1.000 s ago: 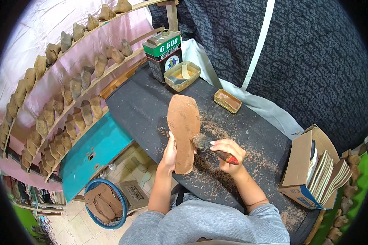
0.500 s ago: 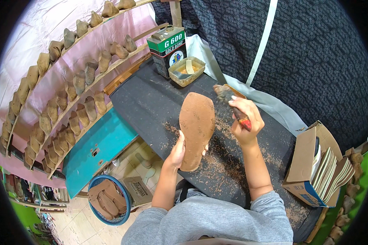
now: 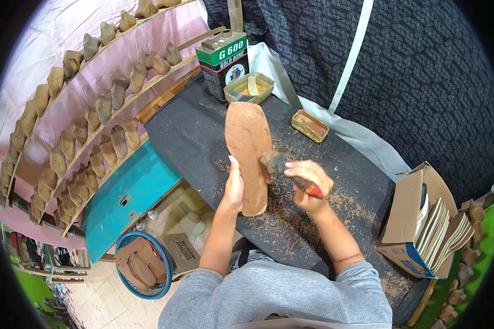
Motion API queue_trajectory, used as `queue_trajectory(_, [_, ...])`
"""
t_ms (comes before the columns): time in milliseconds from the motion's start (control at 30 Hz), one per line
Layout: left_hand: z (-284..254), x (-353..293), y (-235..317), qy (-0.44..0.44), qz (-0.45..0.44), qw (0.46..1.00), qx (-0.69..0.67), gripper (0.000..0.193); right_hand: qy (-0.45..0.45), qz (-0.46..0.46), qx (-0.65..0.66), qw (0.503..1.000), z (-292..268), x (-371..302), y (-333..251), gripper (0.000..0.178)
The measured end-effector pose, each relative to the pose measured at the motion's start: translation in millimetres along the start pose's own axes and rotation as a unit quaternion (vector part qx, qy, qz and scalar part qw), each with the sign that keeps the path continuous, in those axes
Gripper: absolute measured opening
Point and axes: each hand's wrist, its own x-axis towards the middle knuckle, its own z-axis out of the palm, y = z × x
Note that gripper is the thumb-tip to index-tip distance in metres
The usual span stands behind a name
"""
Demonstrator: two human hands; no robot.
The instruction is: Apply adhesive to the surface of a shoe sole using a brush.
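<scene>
Upright above the dark worktable, a brown shoe sole (image 3: pixel 249 148) is gripped along its left edge by my left hand (image 3: pixel 235 189), thumb on the face toward me. My right hand (image 3: pixel 312 185) is closed around a brush (image 3: pixel 291 171) with a dark and red handle. The worn bristles touch or nearly touch the sole's right edge, slightly blurred by motion. Just beyond them on the table stands a small rectangular dish (image 3: pixel 310 125) with brown contents.
Brown shavings (image 3: pixel 291 219) litter the table. At its far end stand a green-and-black can (image 3: pixel 223 66) and a shallow tub (image 3: pixel 266 93). A cardboard box (image 3: pixel 403 219) of sole pieces is at right, a blue basket (image 3: pixel 168 274) at lower left. Shelves of shoe lasts (image 3: pixel 105 104) line the left.
My right hand has brought the brush from the small dish down and left to the sole's edge. The sole has shifted up and left with my left hand.
</scene>
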Motion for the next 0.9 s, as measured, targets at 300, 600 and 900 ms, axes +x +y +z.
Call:
queue_trajectory(300, [13.5,3.3,0.6,0.138,-0.001,0.990,-0.023,0.068,-0.002,0.008,0.000,1.000,-9.1,8.4,-7.4,0.028])
queue_trajectory(600, [10.7,12.7,5.2,0.204,0.025,0.977,-0.061,0.070,-0.040,0.017,0.044,0.998,1.3,-9.6,-9.8,0.021])
queue_trajectory(900, [32.2,18.2,11.8,0.254,0.077,0.958,-0.110,0.066,-0.021,-0.010,0.019,1.000,1.1,-1.2,-4.9,0.023])
